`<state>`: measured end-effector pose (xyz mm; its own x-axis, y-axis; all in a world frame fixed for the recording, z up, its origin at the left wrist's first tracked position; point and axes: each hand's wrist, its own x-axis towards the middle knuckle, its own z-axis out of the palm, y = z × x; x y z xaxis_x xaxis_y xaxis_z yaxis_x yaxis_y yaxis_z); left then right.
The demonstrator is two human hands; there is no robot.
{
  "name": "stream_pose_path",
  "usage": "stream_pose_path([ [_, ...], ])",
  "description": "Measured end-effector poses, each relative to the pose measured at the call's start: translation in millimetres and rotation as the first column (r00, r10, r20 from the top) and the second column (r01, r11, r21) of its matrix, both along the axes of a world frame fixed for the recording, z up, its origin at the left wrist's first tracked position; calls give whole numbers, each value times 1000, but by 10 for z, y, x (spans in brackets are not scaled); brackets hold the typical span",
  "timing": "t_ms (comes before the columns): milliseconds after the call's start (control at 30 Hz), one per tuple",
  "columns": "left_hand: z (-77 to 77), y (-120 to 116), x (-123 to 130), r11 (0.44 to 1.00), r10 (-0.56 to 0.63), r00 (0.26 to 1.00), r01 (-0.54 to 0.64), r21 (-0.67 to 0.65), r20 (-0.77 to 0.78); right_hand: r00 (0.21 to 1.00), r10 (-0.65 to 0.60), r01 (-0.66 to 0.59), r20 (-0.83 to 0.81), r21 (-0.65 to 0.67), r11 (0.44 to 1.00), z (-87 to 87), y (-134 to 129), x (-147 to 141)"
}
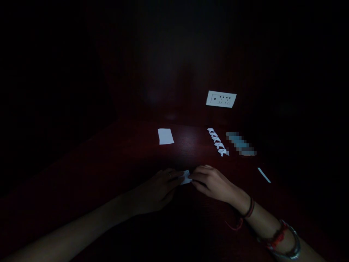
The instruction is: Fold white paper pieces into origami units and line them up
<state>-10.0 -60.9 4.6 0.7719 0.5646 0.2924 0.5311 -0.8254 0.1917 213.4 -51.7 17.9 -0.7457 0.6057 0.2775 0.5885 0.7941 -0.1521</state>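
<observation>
Between my two hands, low over the dark red table (pixel 131 153), is a small piece of white paper (pixel 185 177) that looks partly folded. My left hand (pixel 165 185), with a ring on one finger, has its fingers closed on the paper's left side. From the right, my right hand (pixel 211 181) pinches the opposite side with its fingertips. Fingers cover the paper's edges, so its full shape is hidden. Beyond the hands lie a small stack of white paper sheets (pixel 165 136) and a row of folded white paper pieces (pixel 216 141).
A phone-like flat object (pixel 240 143), blurred out, lies right of the folded row. Nearer on the right is a narrow white paper strip (pixel 264 175). A white wall socket (pixel 221 99) sits on the dark panel behind. The surroundings are very dark.
</observation>
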Motion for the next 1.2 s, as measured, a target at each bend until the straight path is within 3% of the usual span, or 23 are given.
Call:
stream_pose_path([
  [333,41,34,1,995,8,999,-4,-97,42,1000,-13,12,-26,-38,999,-65,11,-4],
  [433,34,87,15,997,51,997,-48,-52,58,1000,-10,10,-17,-6,1000,-64,10,-10],
  [633,1,125,-5,999,-50,996,51,5,-76,998,28,-35,61,126,991,-74,-10,-74],
  [800,62,81,-3,999,-8,993,14,53,-116,989,59,-86,132,216,973,-107,-11,-124],
  [1200,11,97,-28,1000,-5,995,4,-11,-97,993,42,-66,108,231,971,-150,4,-153],
])
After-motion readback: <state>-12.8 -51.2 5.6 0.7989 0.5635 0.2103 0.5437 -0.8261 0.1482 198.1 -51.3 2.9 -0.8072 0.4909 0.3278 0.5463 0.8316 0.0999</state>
